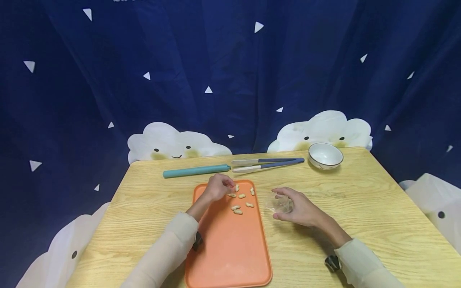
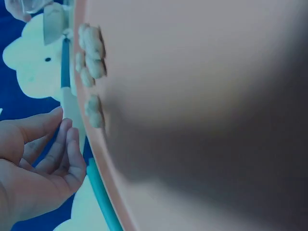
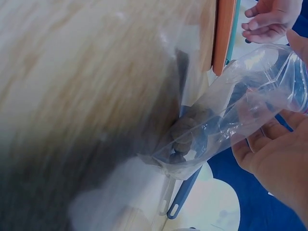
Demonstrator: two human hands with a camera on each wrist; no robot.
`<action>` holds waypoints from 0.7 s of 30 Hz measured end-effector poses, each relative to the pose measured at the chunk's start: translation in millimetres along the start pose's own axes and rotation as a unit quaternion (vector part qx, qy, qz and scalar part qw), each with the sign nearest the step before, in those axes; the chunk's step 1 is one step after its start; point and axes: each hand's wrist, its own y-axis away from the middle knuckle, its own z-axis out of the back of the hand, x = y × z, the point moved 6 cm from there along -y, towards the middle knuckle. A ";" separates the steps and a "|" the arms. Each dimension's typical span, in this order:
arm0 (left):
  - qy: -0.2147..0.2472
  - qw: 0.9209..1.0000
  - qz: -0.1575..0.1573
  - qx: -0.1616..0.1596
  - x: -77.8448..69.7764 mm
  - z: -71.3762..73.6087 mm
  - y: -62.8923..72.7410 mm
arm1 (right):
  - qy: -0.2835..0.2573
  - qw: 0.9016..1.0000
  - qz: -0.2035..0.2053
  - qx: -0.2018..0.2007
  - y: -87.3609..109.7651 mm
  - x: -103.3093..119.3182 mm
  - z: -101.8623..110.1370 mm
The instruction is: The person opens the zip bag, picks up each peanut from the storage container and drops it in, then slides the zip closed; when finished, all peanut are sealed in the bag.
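Note:
My right hand [image 1: 297,206] curls round a clear plastic bag [image 3: 255,101] beside the right edge of the orange tray [image 1: 230,248]. Through the plastic, a few peanuts [image 3: 183,137] show at the bag's bottom. Over the far part of the tray is my left hand [image 1: 217,187], its fingertips beside the loose peanuts [image 1: 242,196]. In the left wrist view the thumb and fingers [image 2: 67,130] of that hand bend loosely toward each other, with nothing visible between them. Several peanuts in their shells lie scattered on the tray's far right.
Behind the tray lies a teal stick [image 1: 196,171], and to its right a pair of blue-handled tongs [image 1: 268,163] with pale tips. A white bowl [image 1: 325,155] stands at the table's far right. A dark blue curtain [image 1: 230,72] hangs behind the wooden table [image 1: 144,208].

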 end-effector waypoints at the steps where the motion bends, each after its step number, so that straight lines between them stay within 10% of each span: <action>1: -0.006 1.000 0.005 0.002 2.0 0.1 -0.3 | 0.001 1.000 0.000 0.000 -0.1 0.0 0.0; 10: -0.029 0.997 0.061 0.043 17.5 -8.3 -4.4 | 0.001 1.000 -0.003 0.001 -0.4 -2.0 -0.3; 21: -0.071 0.995 0.055 0.048 18.1 -15.6 -3.9 | 0.002 1.000 -0.004 -0.001 -0.3 -2.3 0.5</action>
